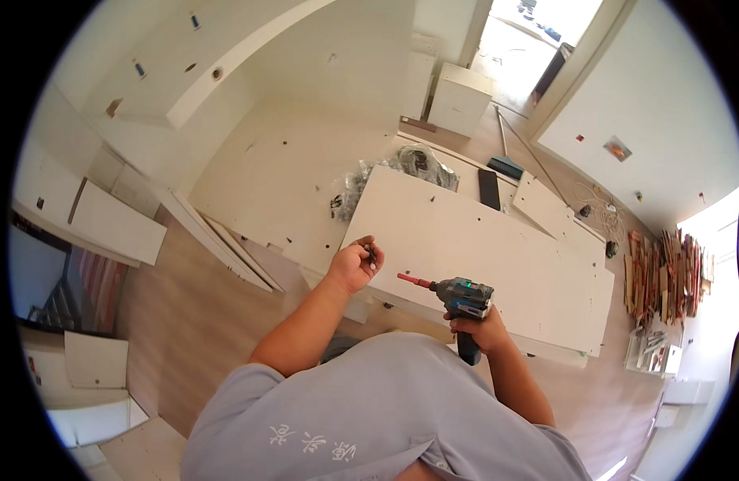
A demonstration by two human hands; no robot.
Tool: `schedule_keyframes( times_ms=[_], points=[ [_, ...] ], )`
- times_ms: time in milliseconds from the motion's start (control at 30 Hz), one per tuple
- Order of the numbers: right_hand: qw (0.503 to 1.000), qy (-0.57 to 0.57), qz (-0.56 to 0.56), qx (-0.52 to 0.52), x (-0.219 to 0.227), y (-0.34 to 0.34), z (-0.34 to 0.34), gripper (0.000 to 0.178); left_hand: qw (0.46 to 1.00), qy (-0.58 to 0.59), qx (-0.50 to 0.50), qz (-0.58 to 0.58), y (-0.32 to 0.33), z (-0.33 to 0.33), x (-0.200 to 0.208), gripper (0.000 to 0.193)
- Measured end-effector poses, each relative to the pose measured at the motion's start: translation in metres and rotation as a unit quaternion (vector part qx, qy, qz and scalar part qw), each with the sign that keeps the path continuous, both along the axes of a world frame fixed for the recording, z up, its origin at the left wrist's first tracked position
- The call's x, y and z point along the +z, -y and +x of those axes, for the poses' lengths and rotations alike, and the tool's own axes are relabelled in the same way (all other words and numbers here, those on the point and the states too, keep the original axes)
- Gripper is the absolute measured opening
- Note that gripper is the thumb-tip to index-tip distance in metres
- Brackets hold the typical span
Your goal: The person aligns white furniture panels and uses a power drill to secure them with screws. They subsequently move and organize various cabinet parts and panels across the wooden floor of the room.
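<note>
My right hand (488, 329) grips a cordless drill (466, 298) by its dark handle. Its long red bit (416, 280) points left, over the near side of a white panel (474, 248). My left hand (353, 267) is half curled above the panel's left end, palm up. Between its fingers lie small dark pieces (369, 255), perhaps screws, too small to tell for certain. A gap separates the bit's tip from that hand. Small dark fittings dot the panel's face.
Clear plastic bags (421, 163) and a black flat piece (489, 189) lie beyond the panel. Further off are a broom (506, 167), a white cabinet (459, 99) and a coiled cable (602, 204). Reddish-brown strips (670, 276) are stacked at right. White boards (117, 220) stand left.
</note>
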State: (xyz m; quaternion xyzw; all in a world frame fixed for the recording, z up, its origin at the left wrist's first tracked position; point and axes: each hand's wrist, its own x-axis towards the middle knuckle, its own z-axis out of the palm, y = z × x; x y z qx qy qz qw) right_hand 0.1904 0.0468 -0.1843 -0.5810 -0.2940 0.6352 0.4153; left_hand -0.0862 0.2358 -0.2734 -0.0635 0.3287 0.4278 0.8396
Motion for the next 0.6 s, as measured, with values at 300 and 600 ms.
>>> schedule_keyframes(
  times_ms=[300,600],
  points=[
    [0.996,-0.032,0.031,-0.076,0.003,0.021,0.01,0.041,0.987,-0.045,-0.122,0.094,0.018,0.036,-0.001,0.023],
    [0.996,-0.024,0.034,-0.081,-0.003,0.022,0.007,0.042,0.984,-0.049,-0.135,0.103,0.038,0.056,-0.005,0.018]
  ],
)
